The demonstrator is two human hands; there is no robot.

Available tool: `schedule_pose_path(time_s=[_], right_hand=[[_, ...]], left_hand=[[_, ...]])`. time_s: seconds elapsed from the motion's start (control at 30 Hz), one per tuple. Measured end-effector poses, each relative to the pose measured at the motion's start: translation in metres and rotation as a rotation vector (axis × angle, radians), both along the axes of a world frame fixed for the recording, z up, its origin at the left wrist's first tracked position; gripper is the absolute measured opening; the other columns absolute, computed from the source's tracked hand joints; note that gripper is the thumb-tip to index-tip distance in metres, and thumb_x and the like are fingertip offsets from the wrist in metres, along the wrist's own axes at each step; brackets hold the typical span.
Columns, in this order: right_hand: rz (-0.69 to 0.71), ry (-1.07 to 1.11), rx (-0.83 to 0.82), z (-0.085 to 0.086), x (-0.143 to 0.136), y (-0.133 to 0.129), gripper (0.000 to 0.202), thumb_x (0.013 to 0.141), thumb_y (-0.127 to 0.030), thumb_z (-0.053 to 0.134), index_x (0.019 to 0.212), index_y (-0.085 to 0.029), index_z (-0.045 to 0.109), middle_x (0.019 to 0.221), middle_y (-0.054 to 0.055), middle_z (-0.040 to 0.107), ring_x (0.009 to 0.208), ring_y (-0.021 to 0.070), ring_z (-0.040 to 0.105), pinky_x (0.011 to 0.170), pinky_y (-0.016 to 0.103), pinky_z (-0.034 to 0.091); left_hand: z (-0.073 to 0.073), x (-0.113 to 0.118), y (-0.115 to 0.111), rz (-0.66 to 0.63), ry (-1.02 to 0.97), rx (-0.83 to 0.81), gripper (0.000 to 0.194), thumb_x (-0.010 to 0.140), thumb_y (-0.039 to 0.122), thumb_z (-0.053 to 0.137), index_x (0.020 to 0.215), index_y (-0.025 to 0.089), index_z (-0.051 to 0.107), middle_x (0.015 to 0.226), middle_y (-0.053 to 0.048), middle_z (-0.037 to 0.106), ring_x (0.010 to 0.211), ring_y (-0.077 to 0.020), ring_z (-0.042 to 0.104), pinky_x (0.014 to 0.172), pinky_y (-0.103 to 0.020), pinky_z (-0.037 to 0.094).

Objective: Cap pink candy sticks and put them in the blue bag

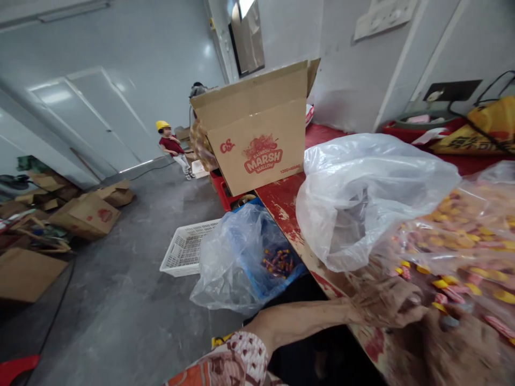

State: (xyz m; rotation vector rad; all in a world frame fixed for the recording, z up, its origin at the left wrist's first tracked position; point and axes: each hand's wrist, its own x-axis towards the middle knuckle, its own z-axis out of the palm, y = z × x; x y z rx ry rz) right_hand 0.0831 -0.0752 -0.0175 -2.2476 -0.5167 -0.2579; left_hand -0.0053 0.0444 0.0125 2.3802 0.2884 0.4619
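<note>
My left hand (388,301) is over the worn red table edge, its fingers curled inward beside small candies. What it holds, if anything, is hidden. Close to it, my right hand (462,343) is smeared by motion at the lower right, and a small greyish, see-through piece shows by its fingertips. Loose pink-striped candies with yellow ends (453,292) lie just beyond both hands. More of them fill a clear plastic bag (466,214) on the right. A crumpled, whitish plastic bag (362,182) stands with its mouth gaping in front of my left hand.
An open cardboard carton (261,139) stands at the table's far end. Below the edge, a blue bin (251,262) lined with plastic holds candies, beside a white basket (187,249). Cardboard boxes (86,214) lie on the floor at left; a person (173,145) is farther back.
</note>
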Motion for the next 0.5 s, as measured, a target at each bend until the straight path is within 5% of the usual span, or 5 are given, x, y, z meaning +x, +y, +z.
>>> schedule_pose_path(time_s=[0.2,0.5], right_hand=[[0.014,0.038,-0.047,0.004,-0.005,0.002,0.077,0.076,-0.058,0.055,0.149,-0.035,0.070,0.105,0.028,0.067,0.080,0.0450,0.062,0.061,0.052,0.029],[-0.056,-0.062,0.066,-0.008,-0.004,0.008,0.065,0.090,-0.055,0.044,0.140,-0.029,0.075,0.088,0.026,0.068,0.101,0.0493,0.068,0.071,0.058,0.041]], left_hand=[[-0.008,0.004,0.001,-0.032,-0.003,0.099,0.012,0.098,0.026,0.078,0.096,0.023,0.066,0.120,-0.018,0.083,0.123,-0.0313,0.080,0.112,-0.043,0.069],[-0.018,0.006,-0.001,0.051,0.028,0.010,0.013,0.094,0.033,0.083,0.102,0.026,0.076,0.128,-0.014,0.084,0.129,-0.0332,0.079,0.118,-0.041,0.066]])
